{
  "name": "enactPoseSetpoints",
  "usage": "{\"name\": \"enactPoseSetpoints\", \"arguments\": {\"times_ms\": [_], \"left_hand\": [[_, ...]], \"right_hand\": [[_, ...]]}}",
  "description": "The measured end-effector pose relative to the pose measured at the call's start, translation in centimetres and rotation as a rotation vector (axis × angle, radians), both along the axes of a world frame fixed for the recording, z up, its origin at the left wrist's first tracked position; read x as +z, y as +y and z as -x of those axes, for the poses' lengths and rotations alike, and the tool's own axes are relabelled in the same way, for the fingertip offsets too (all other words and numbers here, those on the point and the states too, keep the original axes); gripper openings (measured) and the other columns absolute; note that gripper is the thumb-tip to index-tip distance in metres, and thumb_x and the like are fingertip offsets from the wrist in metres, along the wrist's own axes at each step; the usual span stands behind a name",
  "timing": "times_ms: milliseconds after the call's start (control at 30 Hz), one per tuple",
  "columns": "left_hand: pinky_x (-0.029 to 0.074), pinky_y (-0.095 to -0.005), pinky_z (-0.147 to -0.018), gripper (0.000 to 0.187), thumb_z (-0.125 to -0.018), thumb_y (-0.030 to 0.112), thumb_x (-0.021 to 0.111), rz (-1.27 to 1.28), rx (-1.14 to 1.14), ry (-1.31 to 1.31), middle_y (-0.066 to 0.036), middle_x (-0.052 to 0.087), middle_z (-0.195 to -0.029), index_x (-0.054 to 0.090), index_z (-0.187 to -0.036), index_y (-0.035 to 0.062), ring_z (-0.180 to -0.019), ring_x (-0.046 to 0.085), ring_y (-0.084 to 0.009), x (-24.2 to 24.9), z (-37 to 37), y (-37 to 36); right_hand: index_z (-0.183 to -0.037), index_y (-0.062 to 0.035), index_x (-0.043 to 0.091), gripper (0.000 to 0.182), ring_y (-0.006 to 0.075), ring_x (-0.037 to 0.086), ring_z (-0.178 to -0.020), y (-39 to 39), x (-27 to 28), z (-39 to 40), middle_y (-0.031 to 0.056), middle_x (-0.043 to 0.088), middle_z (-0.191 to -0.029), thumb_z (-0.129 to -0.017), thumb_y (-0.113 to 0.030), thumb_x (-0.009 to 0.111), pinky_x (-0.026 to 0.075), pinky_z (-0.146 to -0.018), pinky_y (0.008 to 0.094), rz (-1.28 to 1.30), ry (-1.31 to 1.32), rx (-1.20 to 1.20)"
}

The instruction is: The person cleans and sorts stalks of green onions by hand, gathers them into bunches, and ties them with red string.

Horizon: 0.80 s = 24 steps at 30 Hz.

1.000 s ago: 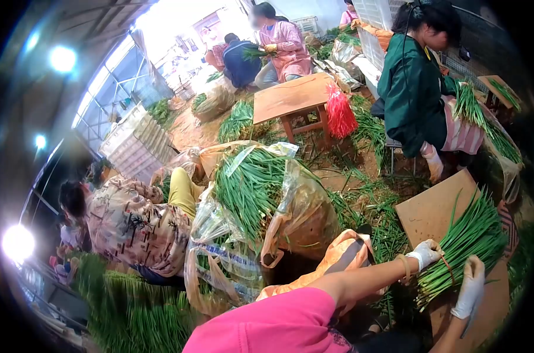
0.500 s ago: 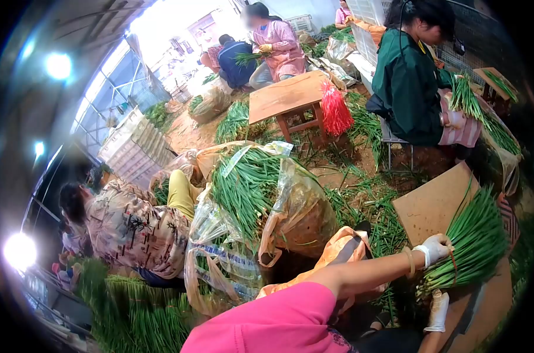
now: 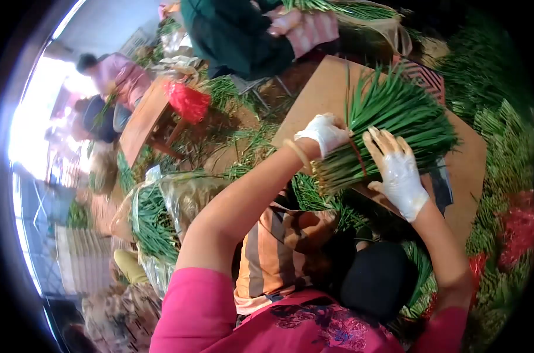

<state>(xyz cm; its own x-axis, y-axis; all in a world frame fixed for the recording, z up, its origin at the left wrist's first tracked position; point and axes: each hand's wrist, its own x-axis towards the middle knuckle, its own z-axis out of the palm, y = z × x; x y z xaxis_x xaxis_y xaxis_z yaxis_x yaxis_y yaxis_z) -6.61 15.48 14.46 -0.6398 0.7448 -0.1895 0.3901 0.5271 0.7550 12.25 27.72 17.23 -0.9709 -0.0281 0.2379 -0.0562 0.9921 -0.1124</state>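
Observation:
A thick bundle of garlic chives point(image 3: 402, 117) lies on a brown board point(image 3: 305, 97), its green tips fanned to the upper right and its pale ends to the lower left. Around its lower part runs a thin red tie point(image 3: 358, 159). My left hand point(image 3: 326, 134), in a white glove, has its fingers curled at the bundle's upper edge beside the tie; the fingertips are partly hidden. Flat across the near side of the bundle rests my gloved right hand point(image 3: 399, 176), fingers spread.
Piles of chives point(image 3: 505, 141) and red ties point(image 3: 520, 226) lie on the right. A person in a green jacket point(image 3: 237, 38) sits opposite. A small table point(image 3: 143, 120) holding red strands point(image 3: 187, 101) stands left, beyond a plastic bag of chives point(image 3: 155, 217).
The view has swung right and down. My right hand has moved from beneath the bundle's cut ends to lie on its side. My left hand remains by the tie.

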Motion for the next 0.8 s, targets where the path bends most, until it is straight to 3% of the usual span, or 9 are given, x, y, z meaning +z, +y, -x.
{"name": "enactPoseSetpoints", "arguments": {"times_ms": [133, 233, 333, 500, 533, 600, 667, 733, 800], "left_hand": [[0.050, -0.0313, -0.069, 0.026, -0.070, 0.026, 0.064, 0.032, -0.010, -0.087, -0.013, 0.066, -0.076, 0.068, -0.083, 0.0035, -0.072, 0.064, -0.0218, 0.7, -0.6, 0.5], [0.049, -0.0286, -0.065, 0.017, -0.068, 0.018, 0.069, -0.026, -0.106, -0.037, -0.008, 0.065, -0.072, 0.066, -0.076, 0.0033, -0.068, 0.061, -0.0164, 1.3, -2.8, 0.6], [0.049, -0.0360, -0.071, 0.005, -0.063, 0.014, 0.067, 0.003, -0.363, 0.570, -0.009, 0.065, -0.076, 0.068, -0.067, 0.0123, -0.077, 0.060, -0.0284, 2.8, -7.5, 0.6], [0.046, -0.0368, -0.076, 0.007, -0.061, 0.012, 0.063, -0.183, -0.244, 0.714, -0.007, 0.062, -0.079, 0.069, -0.066, 0.0136, -0.087, 0.056, -0.0276, 3.7, -4.5, 0.2], [0.045, -0.0369, -0.075, 0.007, -0.061, 0.012, 0.064, -0.196, -0.215, 0.694, -0.008, 0.062, -0.080, 0.069, -0.066, 0.0130, -0.086, 0.056, -0.0279, 3.8, -4.0, -0.2], [0.044, -0.0367, -0.076, 0.007, -0.061, 0.012, 0.064, -0.186, -0.161, 0.628, -0.008, 0.062, -0.080, 0.068, -0.065, 0.0130, -0.085, 0.056, -0.0280, 4.0, -3.8, -0.7], [0.043, -0.0362, -0.078, 0.006, -0.060, 0.012, 0.065, -0.230, -0.188, 0.669, -0.007, 0.061, -0.081, 0.067, -0.065, 0.0124, -0.086, 0.056, -0.0282, 4.0, -4.4, -0.5], [0.041, -0.0359, -0.079, 0.005, -0.059, 0.012, 0.065, -0.267, -0.230, 0.751, -0.007, 0.061, -0.080, 0.065, -0.064, 0.0113, -0.086, 0.056, -0.0281, 4.1, -5.8, -0.2], [0.042, -0.0362, -0.078, 0.007, -0.058, 0.009, 0.066, -0.295, -0.256, 0.793, -0.006, 0.061, -0.080, 0.064, -0.065, 0.0102, -0.086, 0.057, -0.0279, 3.9, -6.7, -0.4]], "right_hand": [[-0.138, -0.0058, 0.034, 0.091, 0.0224, 0.031, -0.131, 0.7, -4.2, 2.9, 0.0090, 0.036, -0.141, -0.063, -0.040, 0.072, 0.022, -0.107, 0.0454, -0.328, -0.025, -0.021], [-0.140, -0.0082, 0.030, 0.097, 0.0224, 0.026, -0.135, 0.9, -5.0, 3.1, 0.0091, 0.031, -0.145, -0.062, -0.045, 0.072, 0.018, -0.108, 0.0457, -0.150, -0.081, -0.015], [-0.142, -0.0112, 0.026, 0.101, 0.0230, 0.023, -0.136, 0.8, -5.2, 3.5, 0.0094, 0.028, -0.147, -0.061, -0.051, 0.071, 0.015, -0.109, 0.0479, -0.245, -0.062, -0.027], [-0.138, -0.0106, 0.035, 0.092, 0.0215, 0.031, -0.131, 0.7, -1.6, 0.7, 0.0066, 0.036, -0.141, -0.062, -0.046, 0.073, 0.017, -0.108, 0.0482, -0.083, -0.072, -0.111], [-0.131, -0.0089, 0.044, 0.077, 0.0221, 0.042, -0.122, 1.2, -1.2, 0.0, 0.0081, 0.048, -0.130, -0.065, -0.036, 0.073, 0.030, -0.103, 0.0428, -0.013, 0.141, -0.064], [-0.119, -0.0067, 0.054, 0.055, 0.0236, 0.058, -0.098, 2.0, -1.9, -0.2, 0.0091, 0.059, -0.110, -0.070, -0.022, 0.071, 0.045, -0.083, 0.0351, 0.383, 0.245, 0.005], [-0.100, -0.0020, 0.062, 0.026, 0.0195, 0.057, -0.058, 0.1, -3.3, 1.0, 0.0063, 0.062, -0.075, -0.075, -0.009, 0.066, 0.046, -0.055, 0.0292, 0.933, 0.317, -0.101], [-0.094, -0.0003, 0.062, 0.019, 0.0119, 0.054, -0.055, -1.9, -4.1, 2.5, 0.0032, 0.060, -0.068, -0.078, -0.010, 0.066, 0.043, -0.053, 0.0244, 1.712, -0.009, -0.214], [-0.085, 0.0013, 0.061, 0.014, 0.0071, 0.050, -0.054, -2.2, -4.4, 2.1, 0.0025, 0.059, -0.068, -0.083, -0.012, 0.064, 0.040, -0.051, 0.0214, 1.709, 0.016, -0.230]]}}
